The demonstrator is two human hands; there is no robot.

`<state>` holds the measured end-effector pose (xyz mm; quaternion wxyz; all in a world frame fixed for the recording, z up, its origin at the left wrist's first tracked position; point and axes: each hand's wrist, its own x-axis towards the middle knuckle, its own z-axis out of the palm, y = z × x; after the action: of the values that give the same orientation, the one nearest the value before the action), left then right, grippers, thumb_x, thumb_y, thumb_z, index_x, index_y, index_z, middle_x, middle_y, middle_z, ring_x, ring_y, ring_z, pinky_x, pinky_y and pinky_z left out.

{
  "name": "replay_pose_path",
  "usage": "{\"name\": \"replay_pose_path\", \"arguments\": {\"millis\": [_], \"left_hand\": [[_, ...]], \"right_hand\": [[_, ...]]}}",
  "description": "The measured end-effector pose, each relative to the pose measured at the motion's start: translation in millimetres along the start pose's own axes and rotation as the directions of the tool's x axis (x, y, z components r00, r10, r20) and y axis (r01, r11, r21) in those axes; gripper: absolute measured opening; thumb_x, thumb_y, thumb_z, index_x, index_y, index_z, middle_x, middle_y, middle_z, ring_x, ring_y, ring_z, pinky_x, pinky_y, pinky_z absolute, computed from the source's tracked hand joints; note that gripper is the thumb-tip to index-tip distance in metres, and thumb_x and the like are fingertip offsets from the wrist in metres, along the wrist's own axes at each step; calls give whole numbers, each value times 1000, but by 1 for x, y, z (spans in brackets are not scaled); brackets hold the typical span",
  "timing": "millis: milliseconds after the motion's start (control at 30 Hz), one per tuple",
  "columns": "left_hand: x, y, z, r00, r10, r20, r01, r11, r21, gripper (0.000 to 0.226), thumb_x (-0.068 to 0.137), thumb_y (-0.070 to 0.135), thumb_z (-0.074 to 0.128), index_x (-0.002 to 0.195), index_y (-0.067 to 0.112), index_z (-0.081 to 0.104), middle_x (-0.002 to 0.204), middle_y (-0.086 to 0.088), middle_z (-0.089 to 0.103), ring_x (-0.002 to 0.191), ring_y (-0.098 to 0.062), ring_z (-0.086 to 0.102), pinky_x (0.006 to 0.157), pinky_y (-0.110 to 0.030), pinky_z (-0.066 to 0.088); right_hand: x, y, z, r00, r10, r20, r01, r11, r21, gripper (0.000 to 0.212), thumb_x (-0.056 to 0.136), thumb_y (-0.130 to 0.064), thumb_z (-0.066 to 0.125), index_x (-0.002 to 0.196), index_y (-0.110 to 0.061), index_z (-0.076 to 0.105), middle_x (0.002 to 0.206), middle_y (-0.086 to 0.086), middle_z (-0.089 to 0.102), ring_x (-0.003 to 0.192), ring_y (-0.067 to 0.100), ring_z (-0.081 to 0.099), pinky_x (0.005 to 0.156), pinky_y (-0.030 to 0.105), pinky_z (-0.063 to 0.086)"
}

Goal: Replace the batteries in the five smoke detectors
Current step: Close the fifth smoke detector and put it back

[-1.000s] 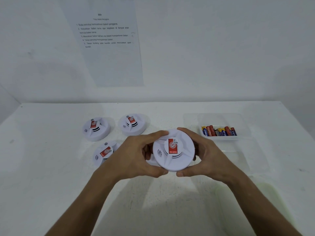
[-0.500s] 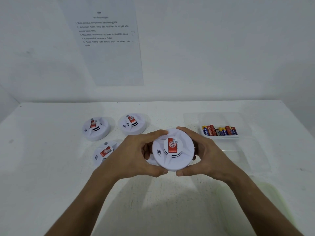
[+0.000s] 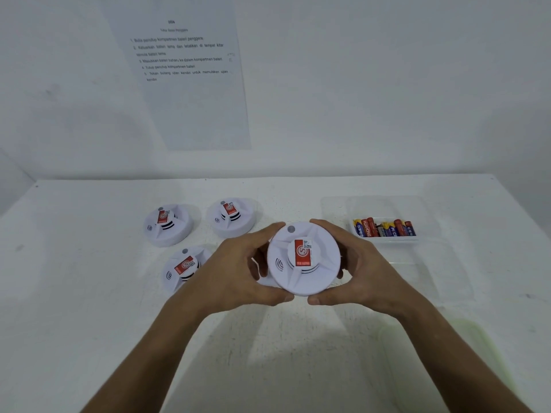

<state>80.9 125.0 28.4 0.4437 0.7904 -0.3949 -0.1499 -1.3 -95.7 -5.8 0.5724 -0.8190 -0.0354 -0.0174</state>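
Note:
A round white smoke detector [image 3: 304,257] with a red label is held above the white table, face toward me. My left hand [image 3: 238,269] grips its left rim and my right hand [image 3: 366,266] grips its right rim, thumbs under the lower edge. Three more white detectors lie on the table: one at the back left [image 3: 167,223], one at the back middle [image 3: 231,216], one nearer [image 3: 185,271] and partly hidden by my left hand. A clear tray [image 3: 384,238] at the right holds several batteries [image 3: 384,228].
An instruction sheet [image 3: 185,70] hangs on the white wall behind the table [image 3: 89,308]. A clear plastic lid or container [image 3: 441,275] lies in front of the battery tray, and another pale translucent one [image 3: 465,347] sits near my right forearm.
The held detector has turned slightly, so a grey button now shows at its upper left. Both hands stay in nearly the same place.

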Motion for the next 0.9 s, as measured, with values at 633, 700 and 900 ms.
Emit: {"name": "replay_pose_path", "arguments": {"millis": [633, 700, 900], "left_hand": [[3, -7, 9, 999, -23, 27, 23, 999, -22, 83, 67, 30, 87, 131, 52, 39, 111, 25, 62, 89, -8, 59, 69, -15, 52], [4, -8, 10, 999, -27, 26, 27, 999, -36, 83, 67, 30, 87, 133, 49, 39, 111, 24, 62, 90, -6, 59, 70, -14, 50], [5, -10, 11, 1000, -12, 13, 13, 999, -51, 81, 67, 30, 87, 131, 50, 41, 111, 23, 63, 91, -9, 60, 71, -14, 51]], "right_hand": [[-2, 3, -5, 999, -1, 34, 1, 1000, 19, 98, 60, -17, 94, 144, -30, 44, 129, -7, 63, 108, 23, 62, 75, 50, 57], [-2, 3, -5, 999, 4, 35, -5, 1000, 23, 99, 60, -17, 95, 144, -30, 44, 129, -7, 63, 107, 22, 62, 73, 44, 57], [-1, 4, -5, 1000, 4, 29, -5, 999, 34, 98, 59, -22, 94, 143, -32, 44, 129, -12, 62, 108, 21, 62, 73, 42, 58]]}}
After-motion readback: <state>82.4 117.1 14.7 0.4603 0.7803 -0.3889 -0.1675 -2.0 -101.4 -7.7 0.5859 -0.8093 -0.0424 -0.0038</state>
